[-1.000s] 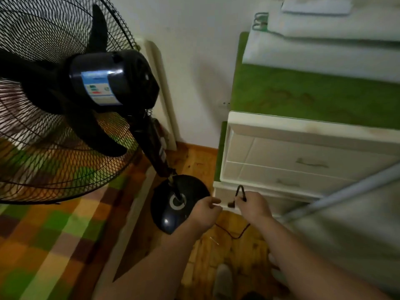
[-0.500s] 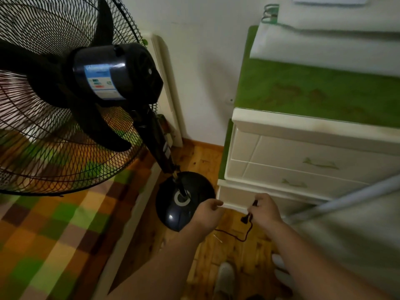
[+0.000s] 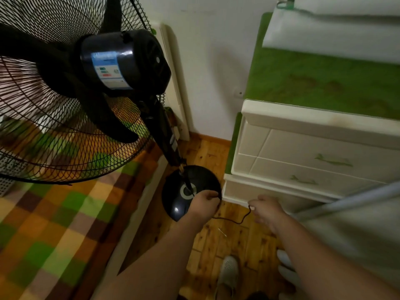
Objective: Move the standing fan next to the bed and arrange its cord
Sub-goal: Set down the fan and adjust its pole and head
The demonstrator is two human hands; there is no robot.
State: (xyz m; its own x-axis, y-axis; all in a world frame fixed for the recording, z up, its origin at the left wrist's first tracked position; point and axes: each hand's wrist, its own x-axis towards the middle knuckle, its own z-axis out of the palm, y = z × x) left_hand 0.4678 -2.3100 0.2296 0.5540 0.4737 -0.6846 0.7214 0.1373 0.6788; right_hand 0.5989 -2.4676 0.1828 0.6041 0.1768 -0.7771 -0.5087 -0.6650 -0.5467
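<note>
Bed (image 3: 54, 224): checked cover, wide to the left of both grips.
Standing fan (image 3: 121, 61): upright beside the bed, with its head high above and left of the left hand's grip and its pole slanting down toward that grip.
Drawer unit (image 3: 303, 152): white with a green top, beyond and right of the right hand's grip.
Floor (image 3: 227, 241): wood boards directly under both grips.
Fan base (image 3: 173, 198): a dark round disc on the floor, just left of the left grip, partly covered by that hand.
Left hand (image 3: 204, 204): forearm reaching forward from below, knuckles up, fingers curled in and pinching the cord over the base's right edge.
Right hand (image 3: 267, 210): forearm coming in from the lower right, back of the hand up, fingertips gathered at its left side and pinching the other end of the visible cord; slightly blurred.
Cord (image 3: 238, 222): thin and black, hanging in a slack loop between the two grips, lowest just below the gap between them.
Change: half a second ago the hands were closer together and a short black piece stood up above the right fingers; now the gap is a little wider and the cord trails below the right fingertips.
</note>
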